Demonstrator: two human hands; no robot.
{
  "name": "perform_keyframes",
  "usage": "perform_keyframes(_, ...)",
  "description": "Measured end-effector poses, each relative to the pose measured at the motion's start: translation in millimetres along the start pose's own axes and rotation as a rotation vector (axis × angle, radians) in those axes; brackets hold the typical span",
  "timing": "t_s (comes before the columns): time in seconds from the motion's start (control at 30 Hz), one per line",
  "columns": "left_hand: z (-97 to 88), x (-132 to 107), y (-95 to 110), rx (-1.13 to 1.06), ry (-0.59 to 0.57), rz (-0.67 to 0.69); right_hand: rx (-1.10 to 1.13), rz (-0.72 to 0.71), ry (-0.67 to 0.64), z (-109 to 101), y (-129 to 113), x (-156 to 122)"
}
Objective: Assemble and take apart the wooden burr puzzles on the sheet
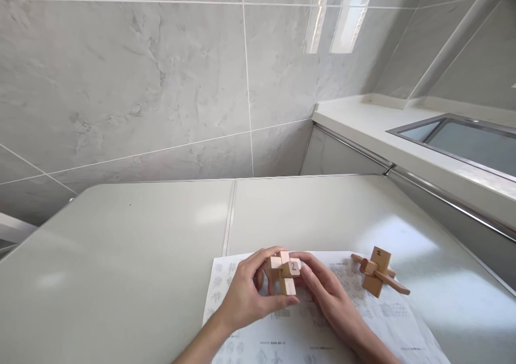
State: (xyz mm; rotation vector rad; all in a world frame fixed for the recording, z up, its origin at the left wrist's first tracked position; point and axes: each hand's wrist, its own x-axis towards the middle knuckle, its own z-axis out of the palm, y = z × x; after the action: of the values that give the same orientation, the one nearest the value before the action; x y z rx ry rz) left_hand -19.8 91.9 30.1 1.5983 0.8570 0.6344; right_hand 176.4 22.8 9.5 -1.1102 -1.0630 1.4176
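Observation:
Between my two hands is a pale wooden interlocking burr puzzle with a "2" written on one block end. My left hand curls round its left side, with the thumb under the front and fingers behind. From the right, my right hand grips the numbered block with thumb and fingers. Part of the puzzle's back is hidden by the fingers. Below both hands lies a printed sheet with small puzzle drawings. To the right, a darker wooden puzzle, also marked "2", rests partly on the sheet.
The white table has a seam running across it. Beyond stands a grey tiled wall. On the right are a white counter with a metal-rimmed sink and a cabinet side beneath.

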Motion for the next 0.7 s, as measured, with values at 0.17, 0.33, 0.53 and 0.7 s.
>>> perform_keyframes(0.17,-0.5,1.4,4.2,-0.012,-0.010,-0.004,-0.161,-0.137,0.092,6.7,5.9,1.3)
perform_keyframes(0.33,0.1,0.6,4.4,-0.015,-0.034,0.035,-0.253,-0.130,0.074,7.6,2.0,-2.4)
perform_keyframes(0.53,0.2,-1.3,7.2,0.008,-0.076,0.042,-0.282,-0.097,0.010,5.9,0.0,-4.6)
perform_keyframes(0.7,1.4,-3.1,4.6,0.026,-0.077,0.090,-0.275,-0.083,0.019,4.2,0.4,-5.0)
